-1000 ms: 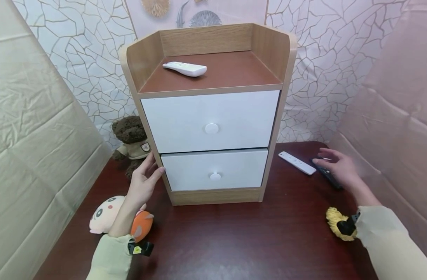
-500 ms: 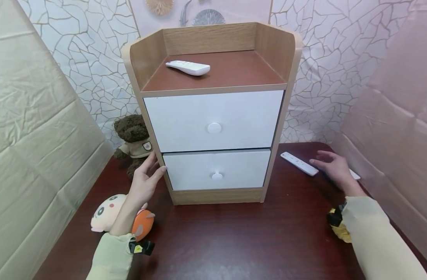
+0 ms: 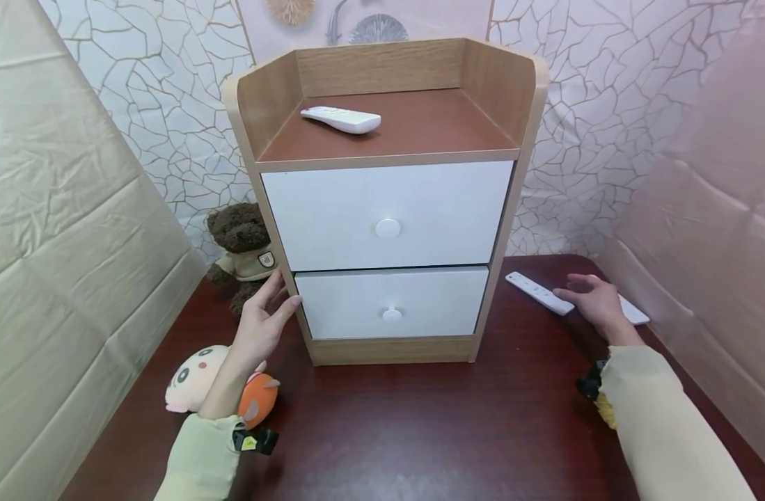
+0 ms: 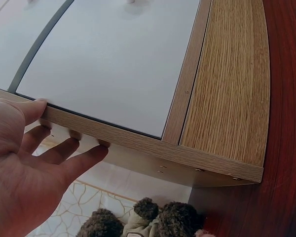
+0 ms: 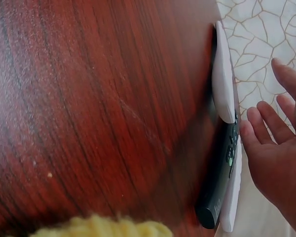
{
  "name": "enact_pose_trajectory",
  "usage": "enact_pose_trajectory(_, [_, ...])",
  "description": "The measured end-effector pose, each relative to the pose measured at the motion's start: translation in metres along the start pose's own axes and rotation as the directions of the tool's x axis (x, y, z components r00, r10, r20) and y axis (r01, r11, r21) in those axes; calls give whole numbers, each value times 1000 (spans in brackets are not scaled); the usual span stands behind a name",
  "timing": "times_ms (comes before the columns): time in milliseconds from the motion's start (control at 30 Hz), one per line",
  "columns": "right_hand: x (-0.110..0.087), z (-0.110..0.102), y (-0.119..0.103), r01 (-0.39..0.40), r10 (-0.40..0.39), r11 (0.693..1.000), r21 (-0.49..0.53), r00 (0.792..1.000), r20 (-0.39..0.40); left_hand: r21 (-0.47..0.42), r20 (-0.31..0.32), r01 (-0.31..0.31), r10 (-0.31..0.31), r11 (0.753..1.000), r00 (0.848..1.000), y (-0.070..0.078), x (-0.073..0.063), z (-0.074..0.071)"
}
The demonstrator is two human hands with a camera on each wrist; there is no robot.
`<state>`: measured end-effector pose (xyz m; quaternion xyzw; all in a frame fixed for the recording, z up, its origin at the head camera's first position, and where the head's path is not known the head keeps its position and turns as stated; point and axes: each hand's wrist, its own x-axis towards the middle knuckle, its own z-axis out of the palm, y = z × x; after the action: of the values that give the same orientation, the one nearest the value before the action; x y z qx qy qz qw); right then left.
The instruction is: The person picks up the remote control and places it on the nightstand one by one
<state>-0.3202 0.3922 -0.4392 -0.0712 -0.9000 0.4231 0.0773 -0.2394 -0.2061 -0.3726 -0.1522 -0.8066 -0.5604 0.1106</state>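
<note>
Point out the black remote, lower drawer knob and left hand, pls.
Black remote [image 5: 219,174]: right wrist view, about the middle of its visible casing.
Lower drawer knob [image 3: 392,315]: head view, its round front face.
Left hand [image 3: 259,332]: head view, middle of the hand.

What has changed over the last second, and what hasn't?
The right hand has moved left, toward the long white plastic remote nearer the tan wooden cabinet with white drawers. In the head view it now mostly covers the black plastic remote, and another white plastic remote shows more clearly to its right. Nothing was visibly grasped or released. The left hand still touches the cabinet's left edge.
</note>
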Motion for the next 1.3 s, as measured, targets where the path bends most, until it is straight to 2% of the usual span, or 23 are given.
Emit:
enact_pose_trajectory(667, [-2, 23, 0, -55, 54, 998, 43, 998, 8, -2, -1, 5, -5, 1000, 1000, -3, 1, 0])
enact_pose_trajectory(800, [-1, 25, 0, -58, 58, 998, 34, 998, 8, 1, -2, 4, -4, 1000, 1000, -2, 1, 0])
enact_pose_trajectory(1100, [-2, 28, 2, -140, 140, 990, 2, 989, 38, 3, -1, 10, -10, 1000, 1000, -2, 1, 0])
enact_pose_trajectory(1300, [-2, 32, 4, -128, 128, 992, -15, 992, 19, -4, -3, 0, 0, 1000, 1000, -2, 1, 0])
